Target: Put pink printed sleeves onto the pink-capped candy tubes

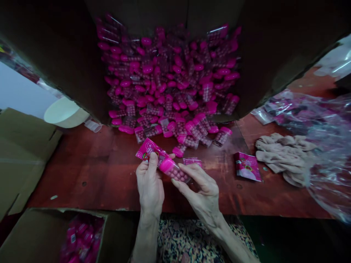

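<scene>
My left hand pinches a pink printed card upright, with its fingers close against the pink cap end of a clear tube of pink candy balls. My right hand holds that tube by its far end between thumb and fingers. Just beyond the tube lies a small pink card, partly hidden behind my right fingers. Loose capped tubes lie scattered on the table above my hands, spreading from a large heap of similar tubes inside a tipped cardboard box.
The reddish wooden table holds a pink packet, a crumpled beige cloth and a clear plastic bag. A cardboard box of pink packets stands at the lower left, beside a patterned floor covering.
</scene>
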`<state>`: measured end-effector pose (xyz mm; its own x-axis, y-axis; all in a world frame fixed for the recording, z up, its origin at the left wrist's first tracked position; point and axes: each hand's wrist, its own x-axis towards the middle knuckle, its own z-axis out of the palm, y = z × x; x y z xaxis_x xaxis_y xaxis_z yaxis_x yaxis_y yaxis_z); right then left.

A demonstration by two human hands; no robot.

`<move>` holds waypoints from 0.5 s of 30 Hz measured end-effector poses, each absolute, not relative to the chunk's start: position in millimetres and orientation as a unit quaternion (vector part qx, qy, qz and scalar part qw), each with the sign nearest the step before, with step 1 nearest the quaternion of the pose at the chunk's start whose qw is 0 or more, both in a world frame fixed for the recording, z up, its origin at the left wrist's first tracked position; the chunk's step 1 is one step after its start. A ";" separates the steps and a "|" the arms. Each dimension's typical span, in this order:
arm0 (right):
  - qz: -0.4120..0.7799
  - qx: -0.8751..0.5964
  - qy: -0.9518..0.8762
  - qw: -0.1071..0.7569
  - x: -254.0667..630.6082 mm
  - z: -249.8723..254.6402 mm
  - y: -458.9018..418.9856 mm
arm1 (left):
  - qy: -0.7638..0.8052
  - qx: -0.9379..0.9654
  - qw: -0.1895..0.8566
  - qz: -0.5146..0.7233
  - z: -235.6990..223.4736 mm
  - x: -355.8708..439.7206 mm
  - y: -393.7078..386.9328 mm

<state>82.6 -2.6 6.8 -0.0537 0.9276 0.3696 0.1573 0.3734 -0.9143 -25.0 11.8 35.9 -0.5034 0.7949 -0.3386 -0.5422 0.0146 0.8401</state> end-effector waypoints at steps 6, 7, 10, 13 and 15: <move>0.328 -0.428 -0.662 0.520 85.8 8.9 -3.8 | 0.563 0.196 0.458 0.659 20.2 -36.7 3.4; 0.332 -0.425 -0.668 0.512 86.6 9.5 -3.9 | 0.563 0.212 0.460 0.654 18.2 -38.0 2.3; 0.358 -0.407 -0.681 0.492 88.6 10.9 -4.2 | 0.547 0.241 0.482 0.641 16.6 -39.9 0.0; 0.381 -0.405 -0.666 0.498 89.2 9.8 -5.7 | 0.529 0.231 0.509 0.639 20.1 -38.7 -1.4; 0.390 -0.419 -0.645 0.507 88.6 7.5 -7.8 | 0.506 0.202 0.532 0.648 23.5 -36.4 -2.4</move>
<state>88.6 -7.8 7.5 -0.1353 0.9357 0.3257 0.1452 0.3439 -0.9277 -36.4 -2.4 23.5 -0.3513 0.8943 -0.2771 -0.4851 0.0793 0.8709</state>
